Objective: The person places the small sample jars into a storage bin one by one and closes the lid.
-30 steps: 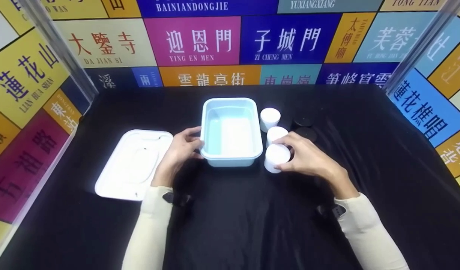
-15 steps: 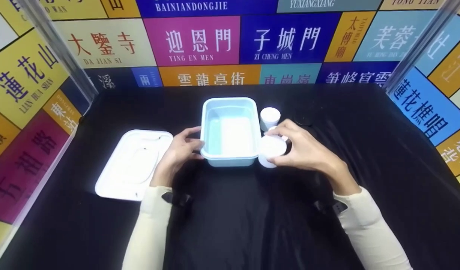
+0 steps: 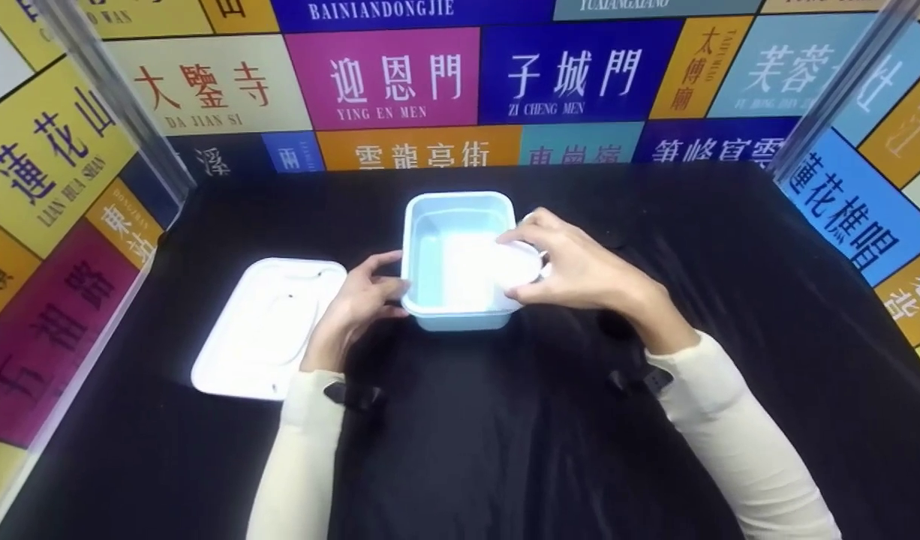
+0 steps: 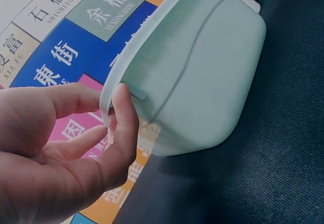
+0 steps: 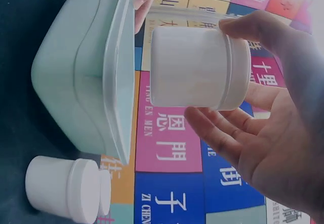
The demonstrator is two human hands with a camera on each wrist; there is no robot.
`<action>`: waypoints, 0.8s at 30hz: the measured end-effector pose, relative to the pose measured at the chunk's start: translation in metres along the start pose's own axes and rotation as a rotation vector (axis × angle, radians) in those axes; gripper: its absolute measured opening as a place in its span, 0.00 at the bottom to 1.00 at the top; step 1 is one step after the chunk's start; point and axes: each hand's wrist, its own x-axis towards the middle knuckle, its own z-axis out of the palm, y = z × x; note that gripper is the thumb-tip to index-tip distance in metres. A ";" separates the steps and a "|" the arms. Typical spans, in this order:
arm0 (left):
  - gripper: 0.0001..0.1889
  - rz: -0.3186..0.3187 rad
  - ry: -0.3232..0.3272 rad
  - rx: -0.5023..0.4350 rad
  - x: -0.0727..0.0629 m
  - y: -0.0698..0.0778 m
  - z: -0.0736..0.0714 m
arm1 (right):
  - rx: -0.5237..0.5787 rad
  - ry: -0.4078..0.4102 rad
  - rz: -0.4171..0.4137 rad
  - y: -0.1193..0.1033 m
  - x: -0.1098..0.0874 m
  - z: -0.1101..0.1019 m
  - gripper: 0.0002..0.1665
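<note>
One lid (image 3: 257,330), one tub (image 3: 460,322), left fingers (image 4: 125,120) pinching rim (image 4: 118,71); right fingers (image 5: 216,137) hold one jar (image 5: 190,67), apparently two standing jars (image 5: 55,188).

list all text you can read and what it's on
"BAINIANDONGJIE": top panel
"余相巷 YUXIANGXIANG": green panel
"大鑒寺 DA JIAN SI": cream panel
"迎恩門 YING EN MEN": pink panel
"子城門 ZI CHENG MEN": navy panel
"太傅廟": orange panel
"蓮花山 LIAN HUA SHAN": yellow panel
"五祖路": magenta panel
"蓮花樵唱": blue panel
"石獅頭 SHISHITOU": white panel
Other text: too small, cut off or blurred.
Tub, lid, jars: none.
</note>
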 end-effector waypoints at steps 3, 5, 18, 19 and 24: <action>0.32 0.000 0.005 -0.002 0.000 0.000 -0.001 | -0.010 -0.035 -0.002 -0.005 0.013 0.002 0.38; 0.32 -0.004 0.003 0.000 0.000 0.000 -0.001 | -0.010 -0.067 0.004 -0.007 0.021 0.004 0.38; 0.32 -0.018 -0.012 -0.004 0.001 -0.001 -0.002 | -0.080 -0.208 -0.008 -0.018 0.064 0.018 0.38; 0.32 -0.019 -0.013 -0.004 0.001 -0.001 -0.002 | -0.082 -0.215 -0.014 -0.018 0.066 0.020 0.38; 0.32 -0.019 -0.015 0.003 0.001 -0.001 -0.004 | -0.080 -0.251 -0.026 -0.018 0.075 0.034 0.38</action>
